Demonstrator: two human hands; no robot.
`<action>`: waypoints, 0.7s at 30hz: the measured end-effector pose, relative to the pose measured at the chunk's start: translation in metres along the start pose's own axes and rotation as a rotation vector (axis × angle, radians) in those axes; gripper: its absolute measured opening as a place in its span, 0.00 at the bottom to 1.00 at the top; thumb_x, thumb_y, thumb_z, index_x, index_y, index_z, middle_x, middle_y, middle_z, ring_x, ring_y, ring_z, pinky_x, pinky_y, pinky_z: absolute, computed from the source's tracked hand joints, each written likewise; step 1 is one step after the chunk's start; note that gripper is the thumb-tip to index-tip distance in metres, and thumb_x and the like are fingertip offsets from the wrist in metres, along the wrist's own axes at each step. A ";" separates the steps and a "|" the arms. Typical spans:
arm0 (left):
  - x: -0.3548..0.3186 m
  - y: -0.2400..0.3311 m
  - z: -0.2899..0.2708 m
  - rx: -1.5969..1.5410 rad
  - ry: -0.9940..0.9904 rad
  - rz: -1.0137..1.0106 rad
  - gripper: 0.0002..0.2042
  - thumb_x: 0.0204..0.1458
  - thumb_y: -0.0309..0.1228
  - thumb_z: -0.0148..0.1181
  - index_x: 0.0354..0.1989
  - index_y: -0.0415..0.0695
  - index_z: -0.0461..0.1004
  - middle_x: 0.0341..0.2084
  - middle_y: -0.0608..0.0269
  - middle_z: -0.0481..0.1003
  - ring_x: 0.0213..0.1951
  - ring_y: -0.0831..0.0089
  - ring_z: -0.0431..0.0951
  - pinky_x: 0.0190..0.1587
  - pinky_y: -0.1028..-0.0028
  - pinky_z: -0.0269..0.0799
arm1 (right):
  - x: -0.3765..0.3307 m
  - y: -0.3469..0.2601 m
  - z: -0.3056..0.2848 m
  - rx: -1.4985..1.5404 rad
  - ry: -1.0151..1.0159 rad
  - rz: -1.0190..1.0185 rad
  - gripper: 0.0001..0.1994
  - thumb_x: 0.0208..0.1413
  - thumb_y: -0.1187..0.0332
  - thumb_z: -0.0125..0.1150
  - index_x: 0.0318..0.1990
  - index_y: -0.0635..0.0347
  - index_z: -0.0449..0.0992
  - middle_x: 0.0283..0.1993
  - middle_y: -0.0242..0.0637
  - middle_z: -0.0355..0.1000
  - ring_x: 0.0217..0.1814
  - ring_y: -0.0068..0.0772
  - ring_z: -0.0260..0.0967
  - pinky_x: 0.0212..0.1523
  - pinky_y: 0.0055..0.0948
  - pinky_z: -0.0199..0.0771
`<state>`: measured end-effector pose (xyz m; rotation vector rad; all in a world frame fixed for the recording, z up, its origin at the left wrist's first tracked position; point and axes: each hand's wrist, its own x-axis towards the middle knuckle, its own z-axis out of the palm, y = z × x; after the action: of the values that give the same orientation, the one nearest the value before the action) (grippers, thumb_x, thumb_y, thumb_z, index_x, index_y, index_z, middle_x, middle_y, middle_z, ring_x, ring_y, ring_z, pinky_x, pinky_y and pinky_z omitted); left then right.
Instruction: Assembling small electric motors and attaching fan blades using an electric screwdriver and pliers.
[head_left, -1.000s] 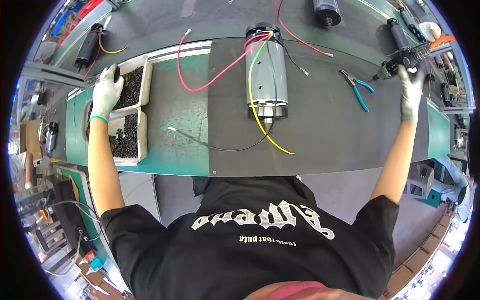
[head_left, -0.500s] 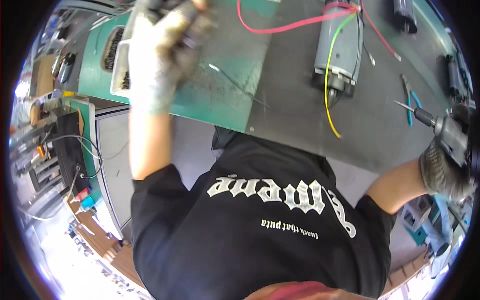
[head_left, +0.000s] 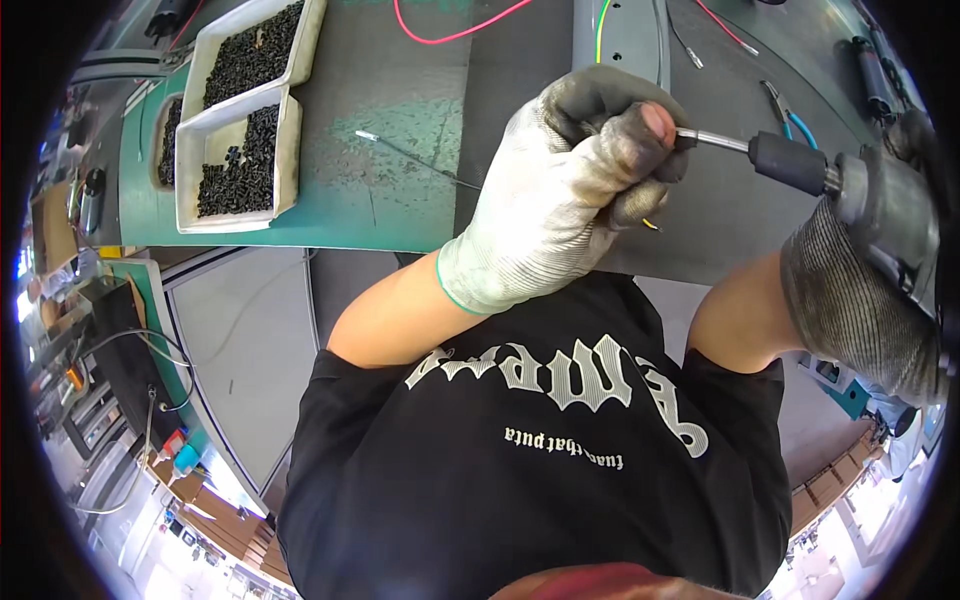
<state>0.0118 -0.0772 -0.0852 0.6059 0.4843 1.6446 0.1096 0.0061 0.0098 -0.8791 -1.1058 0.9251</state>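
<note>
Flat workbench, green at left, dark grey at right (head_left: 330, 215): bears the cylinder and trays

Grey metal cylinder (head_left: 635, 40): on the bench, beyond the left hand, cut off by the upper edge

Two off-white, open-topped trays (head_left: 286, 170): on the green part, well left of both hands

Grey-bodied power driver with black sleeve (head_left: 890, 215): in the right hand, nose leftward; judged best held steady, drive off while fingertips sit at its working end

Right hand in dark striped knit glove (head_left: 860, 295): wrapped about the driver, fingers partly hidden, elbow bent

Left hand in soiled white knit glove (head_left: 570, 185): fingers drawn narrow round the bit's end, forearm slanting up and rightward; a light pinch in line with the shaft seems soundest

Slim steel bit (head_left: 720, 142): between the hands, near level; tip hidden, any part on it cannot be told

Small black pieces (head_left: 250, 60): heaped in the trays
</note>
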 end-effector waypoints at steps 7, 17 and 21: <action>-0.023 -0.028 0.000 -0.318 -0.045 -0.612 0.20 0.59 0.49 0.55 0.41 0.42 0.68 0.24 0.68 0.66 0.20 0.81 0.64 0.23 0.81 0.58 | 0.009 0.012 -0.010 -0.140 0.160 0.014 0.18 0.58 0.68 0.55 0.56 0.57 0.64 0.49 0.40 0.70 0.52 0.37 0.67 0.54 0.37 0.69; -0.014 -0.051 0.000 -0.123 0.572 -0.394 0.17 0.62 0.43 0.52 0.45 0.41 0.68 0.33 0.65 0.71 0.29 0.73 0.74 0.33 0.73 0.69 | 0.029 0.040 -0.029 -0.253 0.321 0.026 0.18 0.60 0.66 0.55 0.57 0.53 0.63 0.50 0.38 0.69 0.52 0.36 0.67 0.56 0.39 0.69; -0.014 -0.042 -0.017 -0.129 0.540 -0.351 0.11 0.63 0.33 0.49 0.47 0.38 0.68 0.34 0.63 0.73 0.30 0.78 0.74 0.34 0.76 0.70 | 0.028 0.050 -0.034 -0.096 0.155 0.102 0.17 0.60 0.67 0.53 0.56 0.56 0.64 0.49 0.40 0.69 0.52 0.37 0.67 0.55 0.40 0.70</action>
<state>0.0341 -0.0845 -0.1263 -0.0344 0.8173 1.4733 0.1400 0.0463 -0.0339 -1.0760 -0.9851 0.8771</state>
